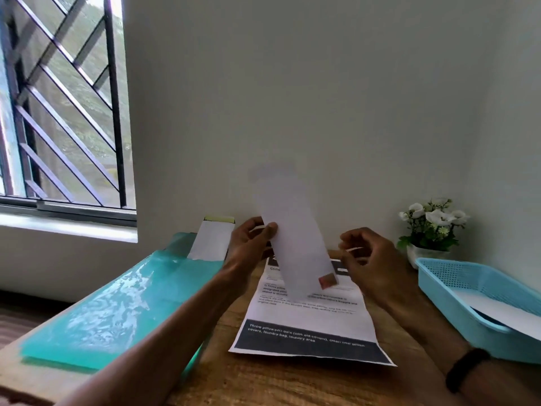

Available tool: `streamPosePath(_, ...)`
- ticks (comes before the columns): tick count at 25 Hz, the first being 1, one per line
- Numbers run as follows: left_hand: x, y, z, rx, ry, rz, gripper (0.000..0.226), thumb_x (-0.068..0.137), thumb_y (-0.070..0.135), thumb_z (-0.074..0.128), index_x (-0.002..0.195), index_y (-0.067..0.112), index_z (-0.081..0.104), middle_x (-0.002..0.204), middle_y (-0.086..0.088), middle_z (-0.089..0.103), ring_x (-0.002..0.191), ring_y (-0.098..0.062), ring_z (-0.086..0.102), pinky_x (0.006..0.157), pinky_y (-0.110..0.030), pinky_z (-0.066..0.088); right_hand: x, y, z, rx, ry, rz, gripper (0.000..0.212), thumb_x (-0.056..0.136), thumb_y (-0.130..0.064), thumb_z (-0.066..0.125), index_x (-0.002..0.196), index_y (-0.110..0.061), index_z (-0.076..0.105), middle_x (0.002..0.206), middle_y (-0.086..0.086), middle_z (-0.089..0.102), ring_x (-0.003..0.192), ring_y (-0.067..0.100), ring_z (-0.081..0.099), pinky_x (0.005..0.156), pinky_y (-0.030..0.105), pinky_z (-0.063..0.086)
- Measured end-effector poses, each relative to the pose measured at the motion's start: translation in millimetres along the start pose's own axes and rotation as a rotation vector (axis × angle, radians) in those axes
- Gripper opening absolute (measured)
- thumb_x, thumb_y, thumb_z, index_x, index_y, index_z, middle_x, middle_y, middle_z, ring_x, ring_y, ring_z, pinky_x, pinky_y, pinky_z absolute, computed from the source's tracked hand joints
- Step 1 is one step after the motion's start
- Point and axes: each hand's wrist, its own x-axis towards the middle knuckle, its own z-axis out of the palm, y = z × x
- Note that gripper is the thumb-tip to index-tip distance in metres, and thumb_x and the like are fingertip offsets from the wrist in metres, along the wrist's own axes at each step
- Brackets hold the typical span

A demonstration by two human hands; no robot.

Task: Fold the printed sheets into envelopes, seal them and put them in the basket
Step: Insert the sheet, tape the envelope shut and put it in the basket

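Left hand [251, 241] pinches my stamped envelope [295, 241] above the printed sheet [310, 320]; right hand [369, 259], curled, seems to peel its seal strip [352, 250]. I'd press the flap flat.

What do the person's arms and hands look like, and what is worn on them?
Both forearms are bare, with no sleeves in view. The right wrist carries a plain black band. The left hand and the right hand show no gloves, and no rings can be seen.

White envelope [295, 244], light-blue perforated basket [456, 276], glossy teal folder [117, 306]
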Motion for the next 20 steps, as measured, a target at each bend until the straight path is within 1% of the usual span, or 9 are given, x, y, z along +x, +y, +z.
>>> streamPosePath(3,-3,9,8,0.109,-0.072,0.114,0.025,0.099,0.029,0.07,0.12,0.017,0.07,0.107,0.003,0.081,0.097,-0.015,0.078,0.073,-0.024,0.063,19,-37,-25,-0.076,0.099,-0.22,0.032,0.089,-0.021,0.078,0.118,-0.024,0.065,0.112,-0.009,0.07,0.091,0.002,0.068,0.071,0.01,0.055)
streamPosePath(4,-5,13,9,0.134,-0.08,0.137,0.027,0.099,0.03,0.071,0.121,0.015,0.07,0.109,0.002,0.08,0.098,-0.016,0.078,0.074,-0.025,0.063,27,-51,-36,-0.138,0.126,-0.305,0.036,0.088,-0.022,0.08,0.121,-0.022,0.065,0.115,-0.007,0.069,0.092,0.003,0.067,0.072,0.011,0.054)
streamPosePath(7,-6,28,19,0.214,-0.104,0.197,0.026,0.098,0.032,0.071,0.118,0.014,0.071,0.107,0.001,0.079,0.096,-0.018,0.077,0.074,-0.029,0.064,56,-89,-68,-0.333,0.136,-0.439,0.054,0.086,-0.025,0.083,0.135,-0.014,0.062,0.132,0.006,0.064,0.108,0.02,0.064,0.089,0.032,0.057)
streamPosePath(9,-8,41,28,0.335,-0.116,0.281,0.023,0.099,0.031,0.07,0.114,0.014,0.073,0.105,0.001,0.079,0.093,-0.015,0.077,0.076,-0.029,0.065,70,-107,-86,-0.438,0.068,-0.41,0.059,0.086,-0.025,0.081,0.14,-0.013,0.06,0.136,0.01,0.064,0.118,0.027,0.061,0.1,0.038,0.051)
streamPosePath(10,-10,48,34,0.428,-0.13,0.345,0.021,0.1,0.032,0.069,0.112,0.016,0.074,0.104,0.002,0.079,0.091,-0.012,0.076,0.075,-0.026,0.063,72,-112,-96,-0.461,0.03,-0.383,0.057,0.087,-0.023,0.08,0.14,-0.013,0.061,0.133,0.01,0.066,0.118,0.027,0.062,0.101,0.038,0.051)
streamPosePath(13,-17,66,51,0.708,-0.203,0.607,0.019,0.103,0.032,0.064,0.109,0.017,0.074,0.099,0.006,0.077,0.084,-0.006,0.071,0.07,-0.018,0.055,63,-120,-122,-0.493,-0.023,-0.295,0.036,0.09,-0.018,0.075,0.125,-0.013,0.07,0.111,0.009,0.075,0.102,0.026,0.071,0.092,0.041,0.058)
streamPosePath(16,-23,67,67,0.871,-0.269,0.83,0.018,0.107,0.022,0.056,0.114,0.016,0.072,0.097,-0.001,0.077,0.084,-0.02,0.068,0.075,-0.035,0.052,40,-115,-150,-0.621,-0.098,-0.206,0.024,0.087,-0.023,0.078,0.108,-0.015,0.074,0.098,0.005,0.072,0.092,0.024,0.071,0.082,0.035,0.058)
streamPosePath(18,-31,62,80,0.932,-0.276,0.893,0.021,0.106,0.018,0.054,0.119,0.016,0.071,0.098,-0.006,0.076,0.09,-0.03,0.065,0.077,-0.043,0.051,20,-107,-171,-0.653,-0.152,-0.15,0.026,0.082,-0.026,0.084,0.104,-0.016,0.076,0.096,0.002,0.073,0.086,0.019,0.07,0.077,0.03,0.056)
streamPosePath(20,-42,60,99,0.947,-0.293,0.925,0.024,0.103,0.014,0.056,0.122,0.015,0.071,0.099,-0.008,0.075,0.095,-0.034,0.062,0.081,-0.049,0.051,-1,-96,-191,-0.641,-0.175,-0.099,0.028,0.08,-0.023,0.085,0.106,-0.02,0.076,0.096,0.001,0.075,0.079,0.01,0.069,0.07,0.023,0.054)
